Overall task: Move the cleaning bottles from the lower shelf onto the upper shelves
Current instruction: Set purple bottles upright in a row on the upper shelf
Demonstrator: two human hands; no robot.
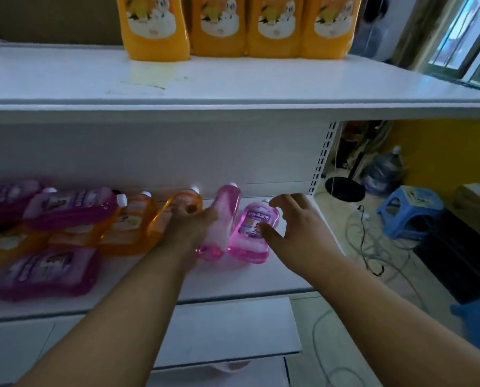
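Head view: the left hand [189, 219] grasps a pink bottle [222, 222] of pink liquid on the lower shelf [233, 280]; the right hand [294, 222], fingers spread, touches another pink bottle [254, 233] lying beside it. Orange bottles [219, 23] stand on the upper shelf [233, 79]

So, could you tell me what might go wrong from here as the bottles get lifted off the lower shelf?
1. The left hand grips a pink bottle pressed close against an orange bottle; lifting may drag or roll that neighbour.
2. The right hand is open over a second pink bottle lying near the lower shelf end; a clumsy grab might push it off.
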